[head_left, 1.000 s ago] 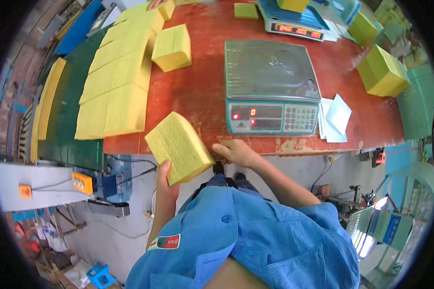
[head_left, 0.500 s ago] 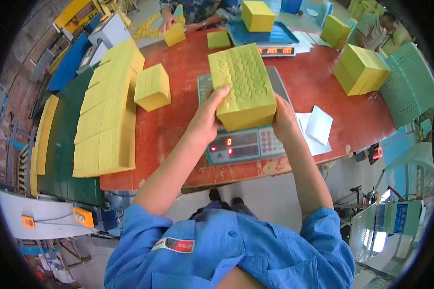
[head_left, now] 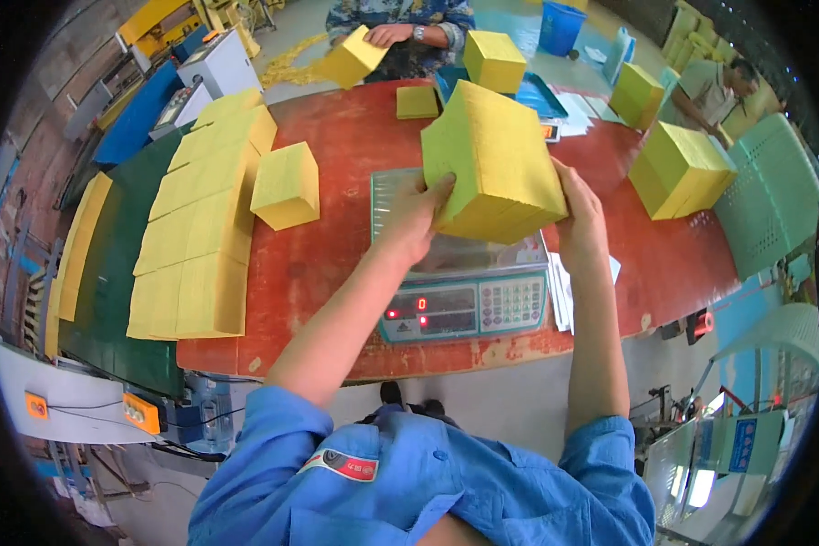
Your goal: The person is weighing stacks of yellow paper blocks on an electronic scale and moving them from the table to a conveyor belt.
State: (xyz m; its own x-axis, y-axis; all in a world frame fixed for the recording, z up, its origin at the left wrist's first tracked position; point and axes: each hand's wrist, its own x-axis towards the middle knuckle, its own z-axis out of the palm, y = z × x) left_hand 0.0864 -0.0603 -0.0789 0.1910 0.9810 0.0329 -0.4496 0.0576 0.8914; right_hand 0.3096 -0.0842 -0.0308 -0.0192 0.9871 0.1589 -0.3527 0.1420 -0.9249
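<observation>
Left hand (head_left: 417, 220) and right hand (head_left: 581, 202), both mine, grip a yellow block (head_left: 500, 159) from opposite sides, holding it tilted over the scale (head_left: 508, 305) near my edge of the red table (head_left: 314, 282). Leftward runs a row of yellow stacks (head_left: 187, 227), with a lone block (head_left: 285, 188) beside it. Across the table, a co-worker's hand (head_left: 389, 35) touches another block (head_left: 352, 60).

Left hand (head_left: 419, 217) and right hand (head_left: 581, 211) hold a yellow block (head_left: 505, 159) over a scale (head_left: 464, 308), upper centre of frame.
</observation>
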